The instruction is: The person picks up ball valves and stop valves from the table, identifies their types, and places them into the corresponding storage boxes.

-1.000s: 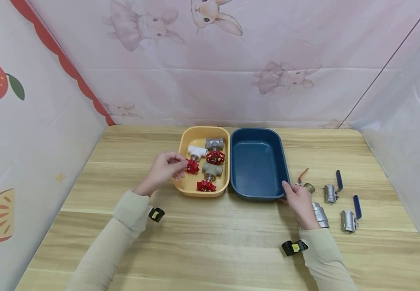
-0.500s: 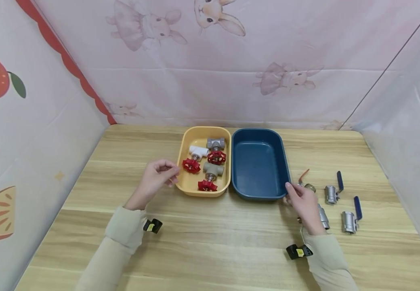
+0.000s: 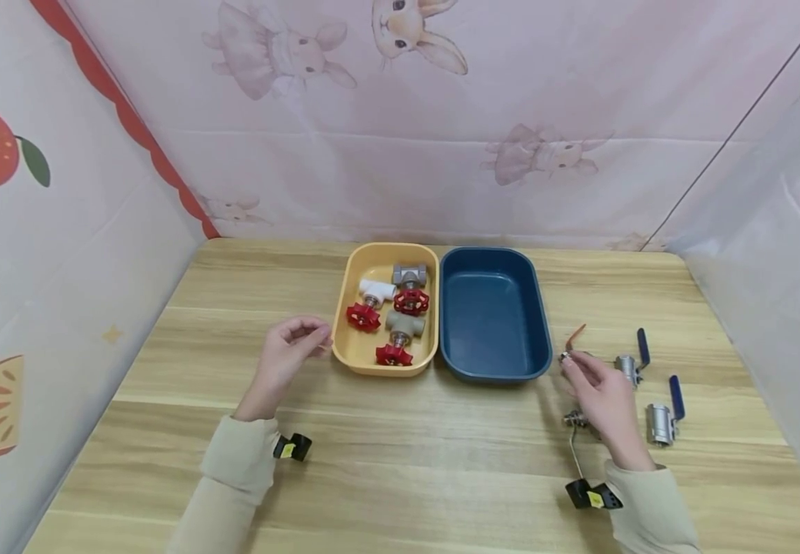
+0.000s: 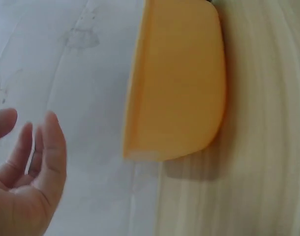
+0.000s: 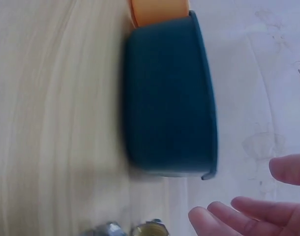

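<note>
My left hand (image 3: 289, 358) is beside the left wall of the yellow tray (image 3: 340, 327), with a gap between thumb and fingertips and nothing in it. Inside that tray lie three valves with red handwheels: a white one (image 3: 377, 289), a grey one (image 3: 409, 275) and a grey-beige one (image 3: 405, 323). My right hand (image 3: 608, 400) hovers over several ball valves right of the dark blue tray (image 3: 495, 373). Its thumb and fingers stand apart in the right wrist view, holding nothing. Partly covered by it is a valve with an orange-red lever (image 3: 576, 335).
Two metal ball valves with blue levers, one farther back (image 3: 627, 368) and one nearer (image 3: 660, 425), lie to the right. Another valve (image 3: 575, 419) shows below my right hand. The two trays stand side by side on the wooden table (image 3: 428, 477), near the patterned back wall.
The left hand has drawn back leftward from over the yellow tray. The right hand has left the blue tray's near right corner and moved right, over the ball valves.
</note>
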The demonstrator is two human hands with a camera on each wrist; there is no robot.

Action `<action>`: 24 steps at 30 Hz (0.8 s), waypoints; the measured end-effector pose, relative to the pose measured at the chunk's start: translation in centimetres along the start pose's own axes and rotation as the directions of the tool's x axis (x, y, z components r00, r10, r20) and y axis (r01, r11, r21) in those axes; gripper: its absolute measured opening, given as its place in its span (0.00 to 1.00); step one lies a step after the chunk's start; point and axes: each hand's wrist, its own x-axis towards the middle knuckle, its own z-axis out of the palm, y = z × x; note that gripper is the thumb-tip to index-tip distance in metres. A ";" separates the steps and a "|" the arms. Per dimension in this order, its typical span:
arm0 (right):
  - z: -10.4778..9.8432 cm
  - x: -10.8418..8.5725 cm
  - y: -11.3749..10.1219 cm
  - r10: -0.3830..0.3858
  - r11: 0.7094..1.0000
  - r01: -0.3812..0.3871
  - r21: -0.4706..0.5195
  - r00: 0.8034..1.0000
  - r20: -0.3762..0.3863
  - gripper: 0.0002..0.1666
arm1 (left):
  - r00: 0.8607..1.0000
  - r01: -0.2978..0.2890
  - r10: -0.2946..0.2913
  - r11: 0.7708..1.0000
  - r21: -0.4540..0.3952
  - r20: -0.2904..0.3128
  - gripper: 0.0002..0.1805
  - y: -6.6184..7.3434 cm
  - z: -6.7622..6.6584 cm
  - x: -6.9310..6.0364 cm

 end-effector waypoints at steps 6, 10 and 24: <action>-1.3 -0.8 -0.5 -0.011 0.996 0.013 -0.089 1.000 0.025 0.32 | 0.992 0.114 -0.114 0.993 -0.009 -0.047 0.18 -1.1 -0.2 0.4; -2.0 -1.1 -0.5 -0.043 0.995 0.046 -0.086 0.998 0.039 0.31 | 0.973 0.226 -0.228 0.973 -0.038 -0.037 0.25 -1.7 -0.4 0.9; -4.2 -1.0 4.4 -0.090 0.996 0.090 0.010 0.991 0.103 0.29 | 0.937 0.346 -0.338 0.932 -0.109 0.087 0.37 -3.8 1.0 2.8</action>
